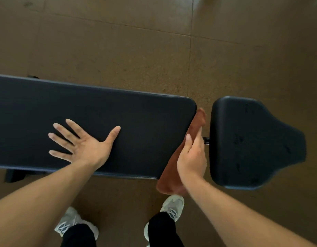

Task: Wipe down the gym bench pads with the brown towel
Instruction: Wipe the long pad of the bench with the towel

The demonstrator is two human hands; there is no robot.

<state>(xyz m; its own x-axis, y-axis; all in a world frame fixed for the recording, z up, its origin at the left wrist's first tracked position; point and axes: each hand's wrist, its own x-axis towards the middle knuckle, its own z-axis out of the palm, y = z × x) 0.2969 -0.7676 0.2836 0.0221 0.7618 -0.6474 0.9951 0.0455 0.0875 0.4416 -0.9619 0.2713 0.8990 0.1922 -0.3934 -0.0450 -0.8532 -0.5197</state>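
A: Brown towel [173, 168] sits in the gap between the two black pads, draped over the short end of the long back pad [93, 122]. Upper tip pokes up beside the pad corner; lower end hangs past the near edge, above the floor.

B: How much of it shows?

A: Part only. The right hand [192, 155] covers its middle. Thumb lies on the cloth at the pad's edge; the fingers curl round the far side, out of sight. It grips the towel against the pad end.

B: Left hand?

A: Left hand [82, 141] lies flat on the long pad, palm down, fingers and thumb spread wide, holding nothing. Well apart from the towel.

B: The other pad?

A: Seat pad [252, 143] to the right, wide at the near-gap side, narrowing to the right. Dull marks on its surface, too soft to identify. A small piece of metal frame [206, 140] shows in the gap, just beside the right hand.

B: Bench frame below?

A: Mostly hidden by the pads. Dark bits stick out at the left, one behind the far edge, one under the near edge; cannot tell what parts they are. The long pad is cut off at the left border.

B: Around it?

A: Brown tiled floor [136, 50], blurred toward the top. Two pale sneakers [172, 205] and dark trouser legs at the bottom, partly cut off by the forearms.
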